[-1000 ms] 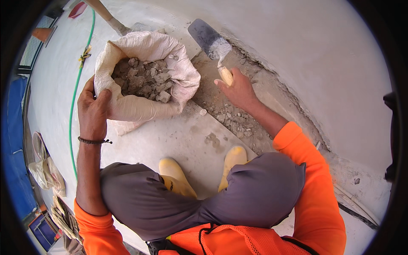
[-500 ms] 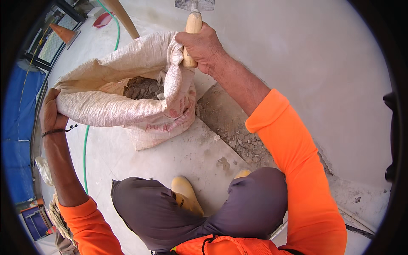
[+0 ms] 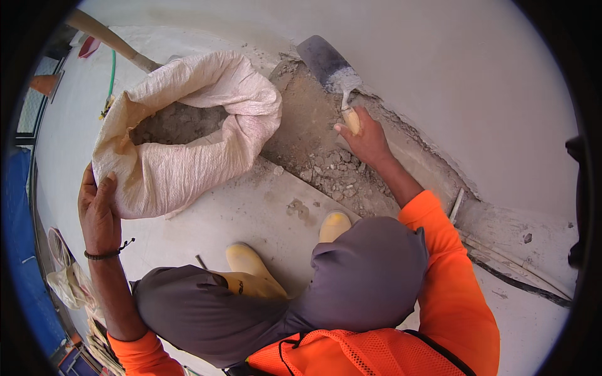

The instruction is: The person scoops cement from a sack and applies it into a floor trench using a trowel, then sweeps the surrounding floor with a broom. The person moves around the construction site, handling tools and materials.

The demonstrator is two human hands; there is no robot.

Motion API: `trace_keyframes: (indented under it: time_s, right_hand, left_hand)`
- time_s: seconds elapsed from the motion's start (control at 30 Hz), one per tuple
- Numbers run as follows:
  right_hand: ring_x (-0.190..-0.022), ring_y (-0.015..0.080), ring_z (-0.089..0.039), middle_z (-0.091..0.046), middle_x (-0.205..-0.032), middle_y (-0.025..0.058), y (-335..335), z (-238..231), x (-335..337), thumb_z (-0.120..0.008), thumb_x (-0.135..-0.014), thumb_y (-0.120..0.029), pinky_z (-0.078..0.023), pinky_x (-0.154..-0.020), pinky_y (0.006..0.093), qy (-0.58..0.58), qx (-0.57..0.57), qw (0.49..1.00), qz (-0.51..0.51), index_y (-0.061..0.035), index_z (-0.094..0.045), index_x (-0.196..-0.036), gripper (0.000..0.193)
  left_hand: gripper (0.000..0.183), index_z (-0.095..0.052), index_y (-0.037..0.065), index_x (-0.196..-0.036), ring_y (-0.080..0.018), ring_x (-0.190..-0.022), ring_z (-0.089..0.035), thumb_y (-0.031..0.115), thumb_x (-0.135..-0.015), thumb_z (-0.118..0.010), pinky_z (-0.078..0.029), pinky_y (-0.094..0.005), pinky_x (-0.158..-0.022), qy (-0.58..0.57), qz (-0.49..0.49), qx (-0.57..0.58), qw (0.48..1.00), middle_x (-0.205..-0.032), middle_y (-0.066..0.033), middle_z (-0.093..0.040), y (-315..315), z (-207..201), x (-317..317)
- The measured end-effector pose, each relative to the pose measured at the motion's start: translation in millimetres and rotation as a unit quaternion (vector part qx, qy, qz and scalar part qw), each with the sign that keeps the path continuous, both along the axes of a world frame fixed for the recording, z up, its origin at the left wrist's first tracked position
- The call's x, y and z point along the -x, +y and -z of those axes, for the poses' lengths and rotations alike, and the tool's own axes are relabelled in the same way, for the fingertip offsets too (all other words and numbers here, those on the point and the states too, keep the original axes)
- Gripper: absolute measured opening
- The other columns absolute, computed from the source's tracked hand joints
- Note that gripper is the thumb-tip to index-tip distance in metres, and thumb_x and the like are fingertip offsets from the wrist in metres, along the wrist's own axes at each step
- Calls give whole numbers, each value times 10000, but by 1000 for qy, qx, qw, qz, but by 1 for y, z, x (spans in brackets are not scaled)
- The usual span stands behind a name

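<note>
A white woven sack (image 3: 182, 172) stands on the floor to my left, its rolled mouth wide and grey rubble (image 3: 179, 125) inside. My left hand (image 3: 100, 203) grips the sack's near left edge, thumb on the outside of the fabric. In my right hand (image 3: 367, 138) is a trowel (image 3: 326, 62), held by its wooden handle. Its flat grey blade points away from me, over the dirt strip at the foot of the wall, with pale residue near the neck. Broken rubble (image 3: 338, 175) lies on the floor just left of my right wrist.
A smooth grey wall (image 3: 464, 94) rises on the right, its bottom edge chipped. Behind the sack leans a wooden pole (image 3: 116, 41). A green hose (image 3: 113, 78), an orange cone (image 3: 45, 84) and a blue tarp (image 3: 22, 250) are at the left. My yellow boots (image 3: 248, 260) stand close to the sack.
My right hand has let go of the sack's rim and moved right and nearer with the trowel, to the wall's foot. The sack's mouth has sagged rounder; my left hand still grips it.
</note>
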State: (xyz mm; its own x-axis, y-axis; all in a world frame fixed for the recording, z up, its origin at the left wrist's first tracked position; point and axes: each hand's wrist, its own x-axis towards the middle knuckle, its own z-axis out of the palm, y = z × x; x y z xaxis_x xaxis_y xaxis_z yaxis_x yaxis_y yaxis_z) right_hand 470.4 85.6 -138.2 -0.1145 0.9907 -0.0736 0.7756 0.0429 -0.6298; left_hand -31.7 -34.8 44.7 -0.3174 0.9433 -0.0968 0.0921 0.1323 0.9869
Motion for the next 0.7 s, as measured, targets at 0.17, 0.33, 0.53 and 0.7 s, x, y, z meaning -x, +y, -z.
trace_keyframes:
  time_s: [0.17, 0.33, 0.53, 0.7]
  right_hand:
    - [-902, 390, -737, -722, -969, 195, -136, 57, -122, -616, -1037, -438, -588, -769, 509, -220, 39, 974, -24, -85, -563, -1273, 428]
    - [-873, 402, -743, -726, -951, 205, -163, 107, -129, -588, -1051, -419, -592, -731, 517, -297, 131, 945, -33, -79, -536, -1239, 392]
    - [-838, 402, -749, -726, -941, 218, -167, 92, -96, -595, -1046, -444, -598, -693, 519, -253, 213, 941, -71, -73, -514, -1254, 433]
    - [-832, 360, -742, -686, -969, 144, -197, 65, -104, -648, -1018, -413, -610, -729, 480, -217, 106, 965, -101, -90, -529, -1217, 398]
  left_hand:
    - [733, -322, -54, -1612, -268, -1388, -540, 219, -1037, -686, -416, -398, -1174, 169, 27, 52, 984, -1516, -207, -539, -6, -5, -18]
    - [778, -323, 48, -1642, -355, -1451, -463, 323, -1023, -705, -387, -464, -1204, 415, 48, 53, 907, -1601, -225, -422, 16, 2, -37]
    - [787, -348, 160, -1649, -414, -1547, -308, 421, -1001, -711, -341, -584, -1225, 708, 21, -92, 700, -1664, -224, -311, 35, -1, -64]
    - [699, -413, 152, -1621, -416, -1542, -331, 239, -994, -709, -288, -582, -1245, 749, 67, -113, 649, -1650, -187, -393, 35, -11, -99]
